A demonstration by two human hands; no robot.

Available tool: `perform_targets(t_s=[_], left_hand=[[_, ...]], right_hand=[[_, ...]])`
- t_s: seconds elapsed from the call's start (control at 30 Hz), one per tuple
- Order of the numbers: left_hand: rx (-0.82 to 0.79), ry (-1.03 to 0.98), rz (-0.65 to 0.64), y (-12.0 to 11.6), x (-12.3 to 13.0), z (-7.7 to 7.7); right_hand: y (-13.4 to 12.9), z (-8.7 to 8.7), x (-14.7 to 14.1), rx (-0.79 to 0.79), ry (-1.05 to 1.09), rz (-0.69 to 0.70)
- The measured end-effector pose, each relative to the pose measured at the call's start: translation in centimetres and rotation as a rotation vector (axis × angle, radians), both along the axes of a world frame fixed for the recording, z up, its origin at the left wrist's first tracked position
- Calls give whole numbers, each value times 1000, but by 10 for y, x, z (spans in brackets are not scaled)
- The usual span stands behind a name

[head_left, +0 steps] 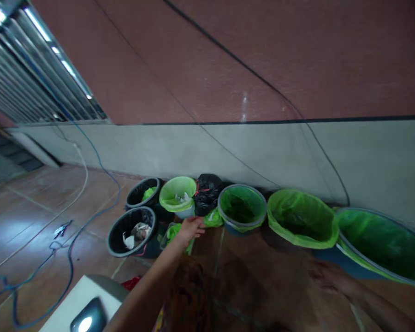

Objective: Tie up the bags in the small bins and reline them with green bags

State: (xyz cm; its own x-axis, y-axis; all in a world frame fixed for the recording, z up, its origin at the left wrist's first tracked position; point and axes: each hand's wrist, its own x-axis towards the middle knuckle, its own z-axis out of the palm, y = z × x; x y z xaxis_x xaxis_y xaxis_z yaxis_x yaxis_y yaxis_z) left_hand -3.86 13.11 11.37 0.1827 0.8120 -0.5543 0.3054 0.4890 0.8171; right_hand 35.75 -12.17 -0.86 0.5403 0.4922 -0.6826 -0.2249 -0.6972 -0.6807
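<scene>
My left hand (192, 228) reaches out at the centre, its fingers closed on the edge of a crumpled green bag (213, 218) between the bins. My right hand (327, 275) is low at the right, in front of the bins, blurred, with nothing visible in it. A green-lined bin (242, 208) stands just right of the green bag. Farther right are a wider green-lined bin (302, 217) and a large green-lined bin (383, 244). A tied black bag (207, 192) sits behind the green bag, beside a bin with a light green liner (177, 191).
Two black-lined bins (131, 233) stand at the left, one holding crumpled paper. A white box (86, 302) with a dark shiny object (89, 317) is at the lower left. A blue hose (71, 258) loops over the floor near keys (62, 229). The wall runs behind.
</scene>
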Motion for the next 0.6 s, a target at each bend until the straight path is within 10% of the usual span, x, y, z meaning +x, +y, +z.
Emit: perform_targets(t_s=[0.13,0.27,0.43,0.6], left_hand=[[-127,-90,620,-5,-100,-18],[-274,-167,853,-12,-152,-41],[-324,-256,859,12,-167,-53],[-354,-275,695,63,-147,-74]], right_hand=[[95,41,-95,20,31,334],[177,58,-215,134,58,573],[252,43,-333,204,166,530],[324,20,-383,205,231,304]])
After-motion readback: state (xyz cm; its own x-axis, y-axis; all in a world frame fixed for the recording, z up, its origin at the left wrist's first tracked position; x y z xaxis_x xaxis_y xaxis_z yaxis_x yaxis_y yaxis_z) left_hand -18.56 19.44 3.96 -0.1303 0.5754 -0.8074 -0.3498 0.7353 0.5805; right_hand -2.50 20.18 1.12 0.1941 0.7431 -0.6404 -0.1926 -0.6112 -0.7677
